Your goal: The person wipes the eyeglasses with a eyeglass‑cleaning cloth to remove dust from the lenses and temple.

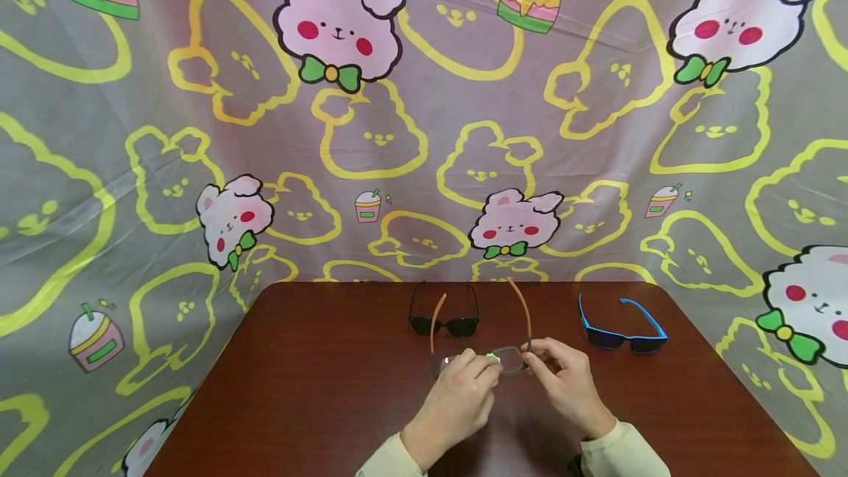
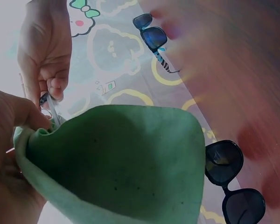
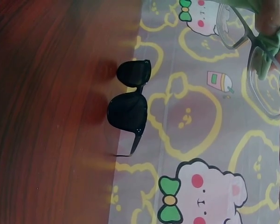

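Eyeglasses with clear lenses (image 1: 511,361) and orange-brown temples (image 1: 520,309) are held up over the table, temples unfolded and pointing away. My left hand (image 1: 461,391) pinches a green cloth (image 2: 126,158) around the left lens, and only a sliver of the cloth shows past the fingers in the head view. In the right wrist view the cloth wraps over part of a lens beside the grey bridge (image 3: 248,36). My right hand (image 1: 568,381) grips the frame's right end by the hinge, between thumb and fingers.
Black sunglasses (image 1: 460,326) lie on the brown table (image 1: 298,381), just beyond the held eyeglasses. Blue-framed sunglasses (image 1: 623,339) lie farther right, arms unfolded. A grey curtain (image 1: 411,109) with cartoon prints hangs behind and along both sides of the table.
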`<state>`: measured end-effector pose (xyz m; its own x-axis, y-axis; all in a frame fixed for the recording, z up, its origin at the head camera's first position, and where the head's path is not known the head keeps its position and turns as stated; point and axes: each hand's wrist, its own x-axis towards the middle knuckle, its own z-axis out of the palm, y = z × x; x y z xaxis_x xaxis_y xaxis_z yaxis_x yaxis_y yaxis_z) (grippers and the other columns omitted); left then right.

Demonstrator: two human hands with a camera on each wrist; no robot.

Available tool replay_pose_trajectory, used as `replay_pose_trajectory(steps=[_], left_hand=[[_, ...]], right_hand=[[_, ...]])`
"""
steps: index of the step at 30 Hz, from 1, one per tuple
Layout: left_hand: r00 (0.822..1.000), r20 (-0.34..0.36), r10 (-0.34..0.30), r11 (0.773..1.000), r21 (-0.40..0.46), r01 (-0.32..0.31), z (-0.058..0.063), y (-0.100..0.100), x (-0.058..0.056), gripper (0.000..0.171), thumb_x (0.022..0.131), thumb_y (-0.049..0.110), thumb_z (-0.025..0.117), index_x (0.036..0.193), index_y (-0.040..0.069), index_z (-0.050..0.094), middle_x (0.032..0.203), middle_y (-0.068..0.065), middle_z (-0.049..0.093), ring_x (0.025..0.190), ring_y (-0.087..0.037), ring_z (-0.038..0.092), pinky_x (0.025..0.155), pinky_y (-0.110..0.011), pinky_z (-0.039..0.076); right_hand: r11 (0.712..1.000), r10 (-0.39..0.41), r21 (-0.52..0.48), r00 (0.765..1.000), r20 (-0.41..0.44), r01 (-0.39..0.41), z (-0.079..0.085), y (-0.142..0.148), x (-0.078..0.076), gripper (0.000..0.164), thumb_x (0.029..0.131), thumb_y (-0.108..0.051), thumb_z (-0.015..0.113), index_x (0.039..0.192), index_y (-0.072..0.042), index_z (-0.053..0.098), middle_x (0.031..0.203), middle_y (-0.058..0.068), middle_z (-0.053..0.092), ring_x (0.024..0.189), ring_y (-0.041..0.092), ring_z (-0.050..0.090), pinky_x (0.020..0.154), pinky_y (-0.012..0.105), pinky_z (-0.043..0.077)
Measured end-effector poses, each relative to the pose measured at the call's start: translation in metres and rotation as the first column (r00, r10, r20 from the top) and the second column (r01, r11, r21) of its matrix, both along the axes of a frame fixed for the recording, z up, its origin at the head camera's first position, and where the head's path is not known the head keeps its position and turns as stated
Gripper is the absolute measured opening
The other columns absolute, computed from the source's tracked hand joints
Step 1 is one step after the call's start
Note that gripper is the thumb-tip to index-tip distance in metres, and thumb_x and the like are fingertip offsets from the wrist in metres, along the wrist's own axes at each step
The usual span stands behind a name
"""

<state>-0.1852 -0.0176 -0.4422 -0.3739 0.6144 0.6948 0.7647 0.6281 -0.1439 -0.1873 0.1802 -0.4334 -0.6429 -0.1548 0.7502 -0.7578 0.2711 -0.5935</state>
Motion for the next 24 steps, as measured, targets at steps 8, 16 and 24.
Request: replay_pose_trajectory(steps=[8,16,24], left_hand=[[1.000,-0.005,0.019,0.999,0.033,-0.019,0.000,0.000,0.000,0.031,0.068,0.007,0.070,0.099,0.009,0.068,0.107,-0.001,0.065,0.082,-0.012,0.054,0.074,-0.021,0.045],[0.999,0.030,0.026,0.995,0.099,-0.029,0.001,0.000,0.000,0.031,0.069,0.004,0.070,0.099,0.010,0.068,0.107,-0.002,0.064,0.078,-0.011,0.052,0.069,-0.019,0.044],[0.997,0.073,0.003,0.991,0.134,-0.012,0.000,0.003,0.000,0.034,0.071,0.001,0.067,0.105,0.006,0.066,0.107,-0.001,0.066,0.079,-0.011,0.054,0.070,-0.020,0.044]], right_hand=[[1.000,0.014,-0.014,1.000,-0.023,-0.014,-0.012,0.003,-0.008,0.026,0.073,0.025,0.063,0.089,0.005,0.065,0.075,0.010,0.066,0.062,0.005,0.061,0.050,0.023,0.050],[0.998,0.050,-0.026,0.998,-0.044,-0.051,-0.014,0.001,-0.009,0.033,0.073,0.026,0.063,0.093,0.000,0.065,0.078,0.003,0.066,0.063,0.006,0.062,0.052,0.022,0.051],[0.994,0.098,-0.031,0.990,-0.102,-0.102,-0.012,-0.002,-0.007,0.035,0.067,0.033,0.060,0.090,0.007,0.063,0.080,0.004,0.066,0.066,0.005,0.062,0.054,0.020,0.050]])
